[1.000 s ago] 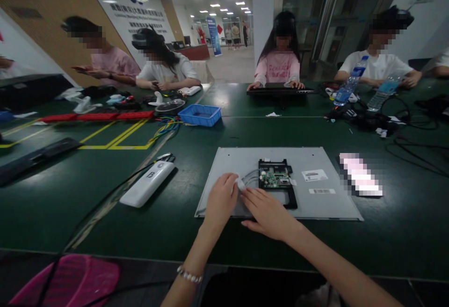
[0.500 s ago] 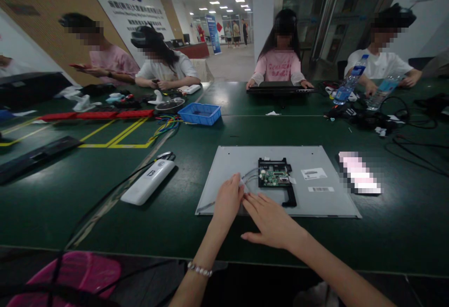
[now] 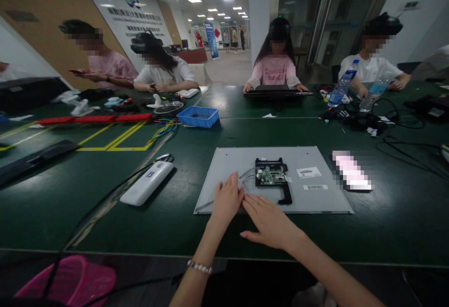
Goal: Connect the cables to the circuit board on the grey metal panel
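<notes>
A flat grey metal panel (image 3: 270, 152), seemingly the back of a display, lies on the green table in front of me. Mounted on it is a green circuit board (image 3: 271, 176) in a black frame (image 3: 286, 193), from which thin grey wires (image 3: 248, 175) run left toward my hands. My left hand (image 3: 227, 198) lies on the panel's left part, fingers extended and pressed down over the wires beside a small whitish piece (image 3: 240, 183). My right hand (image 3: 268, 220) is stretched flat, thumb apart, its fingertips meeting the left hand's fingers. What lies under the fingers is hidden.
A white power bank (image 3: 147, 183) with a black cable is left of the panel; a blurred phone (image 3: 351, 170) lies right. Beyond are a blue basket (image 3: 198, 117), a black bar (image 3: 38, 161) and water bottles (image 3: 343, 84). Co-workers sit across the table. A pink bin (image 3: 70, 281) stands below.
The view has shifted slightly, so the panel and phone appear a little further left. Both hands stay in nearly the same place on the panel.
</notes>
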Demonstrator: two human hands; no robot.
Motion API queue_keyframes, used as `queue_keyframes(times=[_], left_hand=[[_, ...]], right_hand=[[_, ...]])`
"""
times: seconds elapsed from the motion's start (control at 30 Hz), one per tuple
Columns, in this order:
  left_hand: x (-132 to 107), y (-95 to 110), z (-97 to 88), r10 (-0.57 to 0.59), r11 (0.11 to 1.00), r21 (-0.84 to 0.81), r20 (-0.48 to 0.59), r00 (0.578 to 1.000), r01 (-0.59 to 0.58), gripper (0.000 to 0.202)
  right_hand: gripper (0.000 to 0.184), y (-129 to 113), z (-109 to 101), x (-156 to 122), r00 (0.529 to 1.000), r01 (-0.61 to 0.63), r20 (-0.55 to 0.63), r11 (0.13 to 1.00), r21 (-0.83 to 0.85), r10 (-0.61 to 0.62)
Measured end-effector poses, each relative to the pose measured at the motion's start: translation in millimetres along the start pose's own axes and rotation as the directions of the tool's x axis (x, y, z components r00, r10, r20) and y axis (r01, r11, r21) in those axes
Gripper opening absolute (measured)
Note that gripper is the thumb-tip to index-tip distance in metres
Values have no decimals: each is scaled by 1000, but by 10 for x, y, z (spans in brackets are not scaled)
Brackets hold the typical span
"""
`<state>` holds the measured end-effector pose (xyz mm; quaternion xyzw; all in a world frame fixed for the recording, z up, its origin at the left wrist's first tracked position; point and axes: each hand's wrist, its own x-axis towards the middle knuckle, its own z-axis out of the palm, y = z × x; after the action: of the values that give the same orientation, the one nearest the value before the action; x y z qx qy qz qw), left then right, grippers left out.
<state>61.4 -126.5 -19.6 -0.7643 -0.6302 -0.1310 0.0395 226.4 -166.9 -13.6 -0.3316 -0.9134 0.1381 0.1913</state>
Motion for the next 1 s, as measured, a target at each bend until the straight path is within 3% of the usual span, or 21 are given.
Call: queue_keyframes(times=[0.2, 0.4, 0.63, 0.87, 1.0], left_hand=[[-2, -6, -3, -26, 999, -29, -19, 999, 26, 42], [12, 9, -67, -50, 995, -95, -119, 992, 39, 27], [50, 59, -207, -21, 980, -198, -202, 979, -19, 24], [-66, 120, -294, 126, 984, -119, -54, 991, -132, 33], [-85, 118, -247, 121, 992, -41, -36, 992, -122, 30]], right_hand=[[55, 22, -170, -140, 999, 1, -48, 1000, 21, 0], [33, 394, -510, -406, 978, -127, -171, 992, -11, 123], [22, 675, -549, -475, 979, -173, -112, 985, 7, 172], [19, 674, -524, -455, 977, -182, -114, 983, 6, 181], [26, 757, -595, -459, 961, -216, -172, 976, 22, 217]])
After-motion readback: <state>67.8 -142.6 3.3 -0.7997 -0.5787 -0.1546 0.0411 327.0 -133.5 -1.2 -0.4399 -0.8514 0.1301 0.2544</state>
